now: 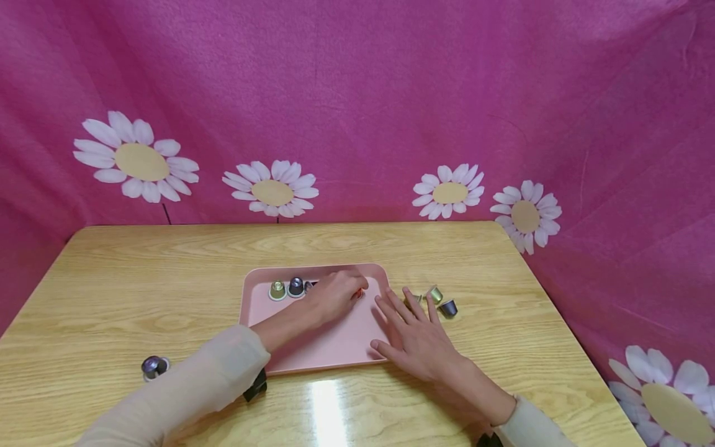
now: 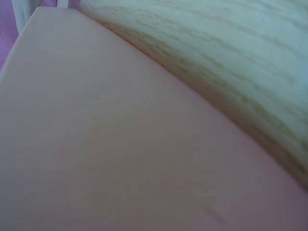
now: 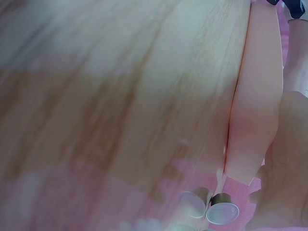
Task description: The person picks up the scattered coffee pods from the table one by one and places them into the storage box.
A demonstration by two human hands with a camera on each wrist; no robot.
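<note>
My left hand (image 1: 337,295) reaches across a pink tray (image 1: 318,351) and pinches a red coffee capsule (image 1: 359,293), mostly covered by the fingers. In the tray, left of that hand, a green capsule (image 1: 277,290) and a dark capsule (image 1: 296,286) stand in a row with another partly hidden one. My right hand (image 1: 419,345) is spread flat, its fingers over the tray's right edge. Past its fingertips lie a pale green capsule (image 1: 435,294), a dark blue capsule (image 1: 448,308) and one partly covered by the fingers. The left wrist view holds only tray (image 2: 120,120) and tabletop.
On the wooden table (image 1: 167,273), dark purple capsules (image 1: 154,366) sit at the left beside my left sleeve. A pink curtain (image 1: 357,112) with white daisies hangs behind the table and along its right side.
</note>
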